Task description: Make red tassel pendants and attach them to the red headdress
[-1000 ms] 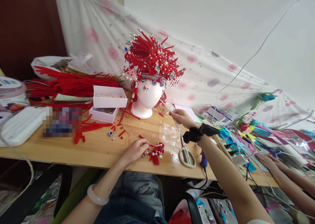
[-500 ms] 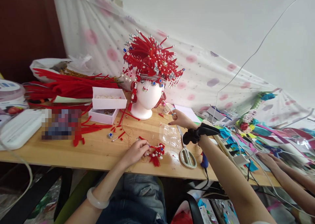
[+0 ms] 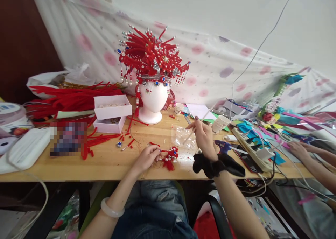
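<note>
My left hand (image 3: 148,158) pinches the end of a red ornament (image 3: 170,155) with white beads, a blue oval gem and a short tassel, held low near the table's front edge. In my right hand (image 3: 204,137) a thin pale stick (image 3: 209,112) slants between the fingers, its lower end above a clear plastic bag (image 3: 178,135). Behind, a white mannequin head (image 3: 154,99) wears a red beaded headdress (image 3: 157,57). A small paper cup (image 3: 179,108) stands beside it. The scissors are mostly hidden by my right hand.
Left are stacked white bead boxes (image 3: 112,107), red fuzzy stems (image 3: 76,95) and a blue-gem piece (image 3: 119,144). To the right are another paper cup (image 3: 221,123), a blue glue gun (image 3: 222,146), a phone (image 3: 244,158) and a power strip (image 3: 252,148). Another person's hands (image 3: 301,150) rest far right.
My right hand has come away from the small cup, down towards me, with the thin stick in it. My left hand still pinches the ornament. The view has turned to the right.
</note>
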Demonstrator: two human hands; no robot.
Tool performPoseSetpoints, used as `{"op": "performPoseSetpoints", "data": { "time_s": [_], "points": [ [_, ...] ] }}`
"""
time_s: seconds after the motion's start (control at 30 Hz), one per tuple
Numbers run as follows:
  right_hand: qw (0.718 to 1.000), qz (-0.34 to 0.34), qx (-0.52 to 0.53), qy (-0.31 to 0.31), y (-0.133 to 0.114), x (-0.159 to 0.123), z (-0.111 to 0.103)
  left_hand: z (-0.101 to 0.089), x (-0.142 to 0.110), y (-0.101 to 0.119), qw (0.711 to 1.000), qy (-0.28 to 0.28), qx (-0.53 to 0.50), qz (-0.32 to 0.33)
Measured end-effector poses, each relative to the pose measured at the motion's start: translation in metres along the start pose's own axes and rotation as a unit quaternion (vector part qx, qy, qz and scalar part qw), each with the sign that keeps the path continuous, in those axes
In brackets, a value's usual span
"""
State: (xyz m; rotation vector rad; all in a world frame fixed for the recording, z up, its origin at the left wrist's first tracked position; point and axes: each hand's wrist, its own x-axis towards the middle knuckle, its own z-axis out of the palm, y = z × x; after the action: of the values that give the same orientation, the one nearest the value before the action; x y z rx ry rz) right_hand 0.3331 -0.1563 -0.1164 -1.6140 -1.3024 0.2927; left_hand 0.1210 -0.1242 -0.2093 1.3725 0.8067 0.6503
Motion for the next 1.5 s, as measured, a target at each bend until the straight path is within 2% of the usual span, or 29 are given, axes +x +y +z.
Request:
{"op": "performPoseSetpoints", "data": {
  "time_s": [0.07,0.13,0.3,0.4,0.5,0.63,0.73,0.83,0.97,1.03,1.17,1.3,1.5],
  "points": [
    [0.996,-0.018,0.054,0.068,0.002,-0.027,-0.001,0.000,-0.001,0.001,1.000,0.006,0.010,0.001],
    [0.993,-0.020,0.082,0.088,0.008,-0.051,0.000,0.001,-0.001,0.002,1.000,0.014,0.021,0.003],
    [0.971,0.085,0.207,0.084,0.034,-0.098,0.011,0.005,-0.002,0.002,0.998,0.040,0.048,0.003],
    [0.971,0.077,0.215,0.066,0.044,-0.113,0.020,0.005,-0.002,0.000,0.998,0.044,0.055,-0.003],
    [0.995,0.001,0.103,0.017,0.045,-0.112,0.024,0.004,-0.002,-0.001,0.997,0.044,0.055,-0.015],
    [0.991,-0.119,0.001,-0.054,0.044,-0.094,0.024,0.003,-0.002,0.001,0.997,0.042,0.050,-0.032],
    [0.989,-0.133,-0.029,-0.066,0.041,-0.087,0.024,0.004,-0.002,0.003,0.997,0.039,0.043,-0.045],
    [0.995,-0.093,0.001,-0.025,0.040,-0.093,0.027,0.005,-0.003,0.004,0.997,0.042,0.041,-0.060],
    [0.987,-0.018,0.118,0.108,0.044,-0.118,0.036,0.005,-0.005,0.002,0.995,0.052,0.049,-0.073],
    [0.978,-0.018,0.146,0.148,0.047,-0.132,0.041,0.005,-0.005,0.001,0.994,0.054,0.055,-0.075],
    [0.970,-0.062,0.166,0.167,0.052,-0.150,0.046,0.005,-0.006,0.004,0.993,0.061,0.073,-0.066],
    [0.963,-0.108,0.188,0.158,0.056,-0.154,0.052,0.006,-0.007,0.009,0.993,0.053,0.075,-0.072],
    [0.960,-0.112,0.208,0.153,0.056,-0.152,0.058,0.005,-0.009,0.010,0.993,0.050,0.079,-0.066]
  ]
}}
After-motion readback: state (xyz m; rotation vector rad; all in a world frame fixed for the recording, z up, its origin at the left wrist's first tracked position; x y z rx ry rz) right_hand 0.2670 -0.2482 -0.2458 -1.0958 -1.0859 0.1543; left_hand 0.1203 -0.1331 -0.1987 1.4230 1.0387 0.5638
